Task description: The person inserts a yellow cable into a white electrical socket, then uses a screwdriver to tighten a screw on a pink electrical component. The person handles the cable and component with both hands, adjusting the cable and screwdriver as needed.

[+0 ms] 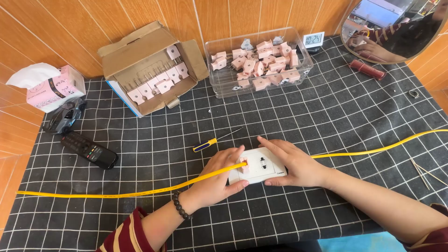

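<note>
Here the white socket plate (259, 164) lies crosswise, face up.

Head-worn camera looks steeply down (close, from above) at the checked tablecloth (326, 116).

Pink tissue pack (56, 88), brown carton (140, 51), small screen (313, 39)
</note>
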